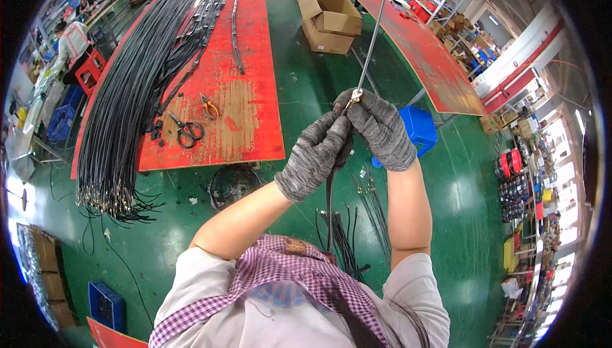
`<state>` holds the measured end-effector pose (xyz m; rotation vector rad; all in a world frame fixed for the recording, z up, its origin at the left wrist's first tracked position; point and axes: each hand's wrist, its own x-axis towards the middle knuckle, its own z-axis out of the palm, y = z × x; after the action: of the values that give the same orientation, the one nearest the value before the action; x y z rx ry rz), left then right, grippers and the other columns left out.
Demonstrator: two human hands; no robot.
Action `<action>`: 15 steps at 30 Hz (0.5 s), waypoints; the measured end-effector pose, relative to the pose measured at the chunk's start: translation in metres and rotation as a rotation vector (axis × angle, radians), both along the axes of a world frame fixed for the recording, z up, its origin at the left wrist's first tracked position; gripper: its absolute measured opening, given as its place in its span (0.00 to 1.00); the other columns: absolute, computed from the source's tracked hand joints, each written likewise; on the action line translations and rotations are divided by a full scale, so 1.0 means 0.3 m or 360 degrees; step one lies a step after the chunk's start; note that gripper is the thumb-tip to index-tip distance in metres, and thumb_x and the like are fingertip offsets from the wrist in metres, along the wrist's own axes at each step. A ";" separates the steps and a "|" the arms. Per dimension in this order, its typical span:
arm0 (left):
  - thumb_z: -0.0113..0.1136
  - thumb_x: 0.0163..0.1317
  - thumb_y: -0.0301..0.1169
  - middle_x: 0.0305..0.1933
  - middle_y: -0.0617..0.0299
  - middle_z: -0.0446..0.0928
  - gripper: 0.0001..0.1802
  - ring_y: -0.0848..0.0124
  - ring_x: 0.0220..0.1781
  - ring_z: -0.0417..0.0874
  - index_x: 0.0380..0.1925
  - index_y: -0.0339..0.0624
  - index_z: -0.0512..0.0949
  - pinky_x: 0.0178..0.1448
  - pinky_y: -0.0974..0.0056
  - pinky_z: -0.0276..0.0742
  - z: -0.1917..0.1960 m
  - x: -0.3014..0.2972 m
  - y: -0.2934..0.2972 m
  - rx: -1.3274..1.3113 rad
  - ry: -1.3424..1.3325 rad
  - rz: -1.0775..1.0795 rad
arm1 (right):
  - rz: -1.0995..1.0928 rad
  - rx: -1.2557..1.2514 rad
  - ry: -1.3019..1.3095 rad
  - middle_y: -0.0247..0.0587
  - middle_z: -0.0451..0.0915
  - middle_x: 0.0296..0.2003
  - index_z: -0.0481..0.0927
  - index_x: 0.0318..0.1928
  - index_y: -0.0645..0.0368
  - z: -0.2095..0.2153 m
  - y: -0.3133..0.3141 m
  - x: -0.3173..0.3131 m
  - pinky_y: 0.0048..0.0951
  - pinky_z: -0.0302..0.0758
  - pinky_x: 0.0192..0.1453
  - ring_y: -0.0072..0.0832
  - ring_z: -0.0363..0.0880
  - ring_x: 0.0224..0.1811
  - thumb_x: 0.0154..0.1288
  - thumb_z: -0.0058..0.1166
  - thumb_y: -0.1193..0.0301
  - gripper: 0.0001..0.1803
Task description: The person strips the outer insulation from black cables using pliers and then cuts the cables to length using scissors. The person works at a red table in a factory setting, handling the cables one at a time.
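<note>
Both hands are raised together in front of me in grey knitted gloves. My left hand (315, 156) is closed around a black cable (329, 211) that hangs down below it. My right hand (386, 134) pinches at a small shiny metal fitting (356, 95) between the two sets of fingertips. From the fitting a long thin grey rod or wire (375, 32) runs upward and out past the top edge. The fingers partly hide how the cable and the fitting meet.
A red worn table (255, 118) at left bears a thick bundle of black cables (127, 112), black scissors (186, 132) and orange-handled pliers (208, 107). Beyond are a cardboard box (328, 22), another red table (421, 48) and a blue stool (419, 128). More cables (347, 246) lie below.
</note>
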<state>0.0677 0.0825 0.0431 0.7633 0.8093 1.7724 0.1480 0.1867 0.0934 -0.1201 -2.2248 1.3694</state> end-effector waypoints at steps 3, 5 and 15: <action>0.41 0.60 0.35 0.25 0.66 0.70 0.13 0.77 0.24 0.70 0.39 0.39 0.67 0.28 0.73 0.68 -0.012 0.018 0.048 -0.0046 0.0328 0.0114 | -0.0050 0.0194 0.0011 0.40 0.73 0.27 0.72 0.33 0.63 -0.012 0.044 0.027 0.22 0.68 0.34 0.24 0.72 0.30 0.57 0.44 0.70 0.09; 0.41 0.60 0.35 0.32 0.63 0.72 0.15 0.75 0.32 0.73 0.43 0.38 0.65 0.37 0.71 0.70 -0.065 0.041 0.103 -0.0028 0.0298 0.0193 | -0.0063 0.0262 0.0081 0.42 0.73 0.27 0.72 0.32 0.63 -0.043 0.084 0.046 0.23 0.68 0.34 0.26 0.72 0.30 0.56 0.45 0.71 0.08; 0.46 0.57 0.37 0.36 0.63 0.72 0.16 0.72 0.35 0.74 0.45 0.47 0.66 0.36 0.68 0.73 -0.411 0.087 0.188 -0.0226 -0.0480 0.0439 | -0.0358 0.0596 0.0195 0.48 0.72 0.26 0.72 0.28 0.64 -0.410 0.160 -0.017 0.30 0.69 0.33 0.40 0.72 0.29 0.52 0.45 0.74 0.06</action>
<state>0.0938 0.1391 -0.0801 0.2891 0.8533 1.9885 0.1428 0.2347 -0.0297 -0.1432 -2.2432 0.8064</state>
